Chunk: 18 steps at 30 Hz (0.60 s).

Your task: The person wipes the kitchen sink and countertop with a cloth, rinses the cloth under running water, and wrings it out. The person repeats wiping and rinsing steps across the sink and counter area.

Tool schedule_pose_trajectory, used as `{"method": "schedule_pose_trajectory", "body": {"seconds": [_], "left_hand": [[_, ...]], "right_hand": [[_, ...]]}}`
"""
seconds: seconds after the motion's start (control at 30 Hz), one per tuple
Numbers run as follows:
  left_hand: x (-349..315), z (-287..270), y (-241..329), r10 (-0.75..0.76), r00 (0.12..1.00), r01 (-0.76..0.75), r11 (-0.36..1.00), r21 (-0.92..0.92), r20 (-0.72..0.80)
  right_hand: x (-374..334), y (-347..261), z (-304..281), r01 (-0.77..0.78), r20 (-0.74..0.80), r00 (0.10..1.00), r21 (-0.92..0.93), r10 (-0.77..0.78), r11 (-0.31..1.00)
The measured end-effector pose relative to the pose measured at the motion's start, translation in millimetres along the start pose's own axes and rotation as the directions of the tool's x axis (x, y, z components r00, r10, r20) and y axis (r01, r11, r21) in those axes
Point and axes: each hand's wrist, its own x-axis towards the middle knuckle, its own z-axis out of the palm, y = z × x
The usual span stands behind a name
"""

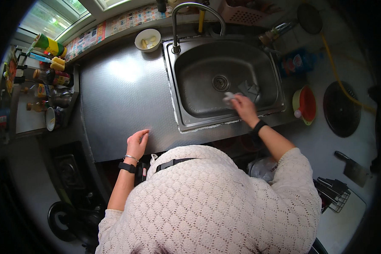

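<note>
My right hand (244,107) is closed on a crumpled whitish wad (229,98) above the near side of the steel sink (199,103). Whether the wad is cloth, paper or plastic I cannot make out. Beside that hand, a pale greyish piece (252,89) lies on the sink's bottom, right of the drain (220,83). At the front edge of the metal counter (114,101) rests my left hand (137,142), loosely curled with nothing visible in it.
Behind the sink arches a faucet (175,25), with a white bowl (147,40) of pale pieces to its left. Bottles and jars crowd a shelf (74,91) at far left. On the right are a red-orange basin (307,103), a dark round lid (342,109) and a cleaver (354,170).
</note>
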Motion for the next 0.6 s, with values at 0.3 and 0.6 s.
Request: {"method": "schedule_pose_trajectory", "body": {"seconds": [0.3, 0.6], "left_hand": [[-5.2, -2.8, 2.3, 0.061, 0.995, -0.058, 0.997, 0.054, -0.073], [-4.9, 6.5, 3.6, 0.038, 0.999, -0.038, 0.999, 0.000, -0.036]], "right_hand": [[-16.7, -78.5, 115.9, 0.412, 0.105, 0.902, 0.080, -0.419, 0.908], [-69.2, 58.9, -2.6, 0.063, -0.029, 0.997, -0.333, -0.077, 0.941]]}}
